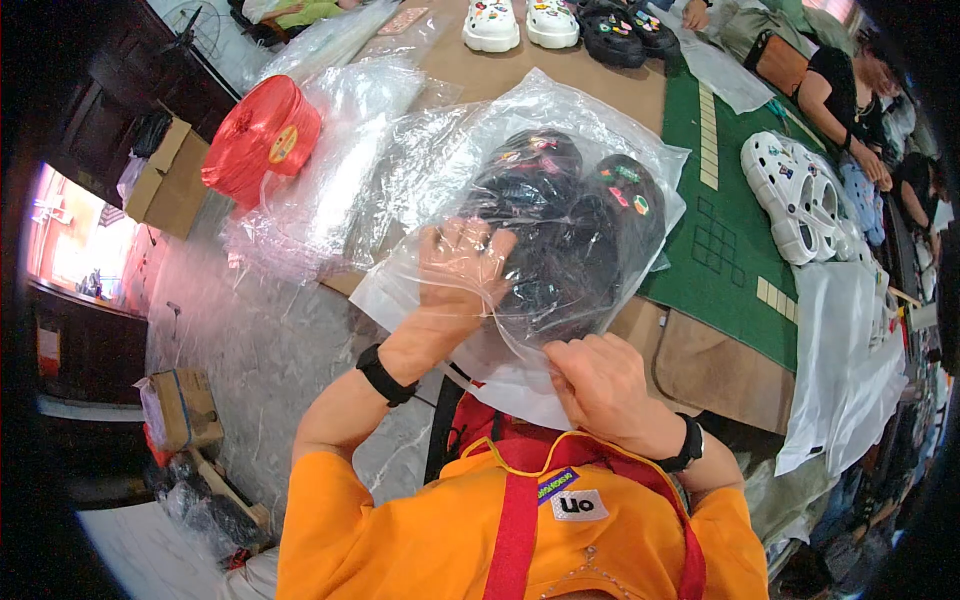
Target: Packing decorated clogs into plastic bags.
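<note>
A pair of black clogs [560, 235] with colourful charms lies in a clear plastic bag [650, 130] on the table in front of me. The bag's near end hangs over the table edge toward me. My left hand [462, 265] is at the left side of the bag, fingers spread beside the near end of the clogs. Film seems to cover part of those fingers. With the fingers curled, my right hand [605, 385] pinches the bag's near edge.
A roll of red plastic ribbon [262, 142] stands left on a stack of clear bags [340, 120]. White clogs [490, 25] and black clogs [615, 35] sit at the far edge. A green mat [725, 220] lies right, with more white clogs [785, 195]. Another person [845, 100] is beyond it.
</note>
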Motion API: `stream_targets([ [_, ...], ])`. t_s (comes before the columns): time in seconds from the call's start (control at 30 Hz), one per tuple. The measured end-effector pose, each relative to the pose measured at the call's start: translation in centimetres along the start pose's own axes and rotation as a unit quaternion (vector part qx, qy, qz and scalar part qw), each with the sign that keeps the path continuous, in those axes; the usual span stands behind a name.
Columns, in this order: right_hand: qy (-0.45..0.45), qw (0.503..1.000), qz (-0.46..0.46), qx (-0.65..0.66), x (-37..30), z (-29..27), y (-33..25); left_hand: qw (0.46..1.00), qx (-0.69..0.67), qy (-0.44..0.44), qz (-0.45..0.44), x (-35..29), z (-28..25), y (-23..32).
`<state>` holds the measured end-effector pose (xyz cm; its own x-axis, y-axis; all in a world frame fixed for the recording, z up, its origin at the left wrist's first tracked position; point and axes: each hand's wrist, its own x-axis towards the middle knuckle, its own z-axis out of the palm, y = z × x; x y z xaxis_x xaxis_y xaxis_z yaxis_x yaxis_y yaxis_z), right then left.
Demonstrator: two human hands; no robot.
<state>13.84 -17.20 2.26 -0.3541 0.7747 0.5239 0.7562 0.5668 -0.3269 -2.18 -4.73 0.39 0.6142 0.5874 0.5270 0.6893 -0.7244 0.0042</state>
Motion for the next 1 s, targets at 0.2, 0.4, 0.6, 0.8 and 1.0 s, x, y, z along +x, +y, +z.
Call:
stream_targets([
  [0.2, -0.061, 0.998, -0.005, 0.024, -2.3, 0.6, 1.0, 0.987, -0.041, -0.154, 0.014, -0.3, -0.4, 0.8],
  [0.4, -0.026, 0.997, 0.0, 0.072, -2.4, 0.6, 0.6, 0.984, -0.08, -0.134, 0.08, -1.8, -1.1, 2.1],
  [0.6, -0.019, 0.997, -0.011, 0.074, -1.9, 0.9, 0.5, 0.985, -0.094, -0.028, 0.139, -2.0, 1.5, 3.0],
  [0.8, 0.003, 0.996, 0.029, 0.081, -3.1, 1.0, 0.5, 0.987, -0.021, -0.061, 0.147, -0.7, 1.4, 3.4],
  [1.0, 0.029, 0.997, -0.015, 0.072, -2.2, 1.8, 0.8, 0.988, -0.032, -0.05, 0.14, -0.8, 2.2, 4.4],
])
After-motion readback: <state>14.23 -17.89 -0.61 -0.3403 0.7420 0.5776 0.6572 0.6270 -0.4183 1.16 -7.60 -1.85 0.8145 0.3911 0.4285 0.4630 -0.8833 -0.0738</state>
